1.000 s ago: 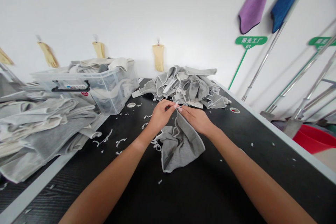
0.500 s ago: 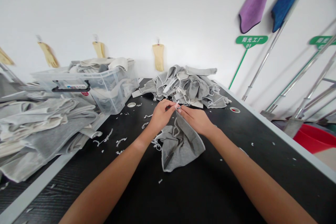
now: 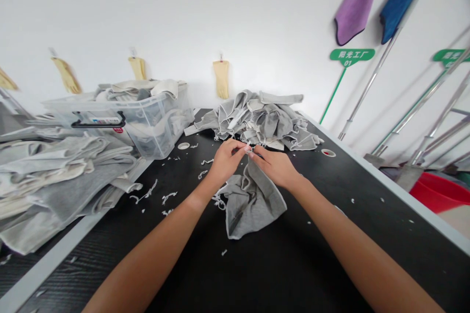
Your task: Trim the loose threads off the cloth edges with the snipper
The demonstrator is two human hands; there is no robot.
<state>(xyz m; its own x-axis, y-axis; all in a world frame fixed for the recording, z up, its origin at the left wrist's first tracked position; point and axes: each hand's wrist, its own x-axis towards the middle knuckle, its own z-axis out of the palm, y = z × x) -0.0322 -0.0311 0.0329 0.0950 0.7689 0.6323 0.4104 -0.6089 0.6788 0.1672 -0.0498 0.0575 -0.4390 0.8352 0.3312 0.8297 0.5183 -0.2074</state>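
A grey cloth (image 3: 253, 205) with pale edging hangs down onto the black table from the fingertips of both hands. My left hand (image 3: 228, 157) pinches its upper corner, where a bit of white thread or edging shows. Right beside it, my right hand (image 3: 273, 164) has its fingertips closed on the same corner. The two hands nearly touch. Loose white threads (image 3: 219, 201) lie at the cloth's left side. Just beyond the hands is a heap of grey cloths (image 3: 268, 120).
A clear plastic box (image 3: 150, 127) full of cloths stands at the back left, with a stack of grey cloths (image 3: 66, 171) before it. Thread scraps (image 3: 147, 193) dot the black table (image 3: 235, 279). Mop poles (image 3: 374, 68) and a red bucket (image 3: 436, 193) are at the right.
The fingers of my right hand have shifted slightly at the cloth's corner. Otherwise the hands and cloth stay nearly where they were.
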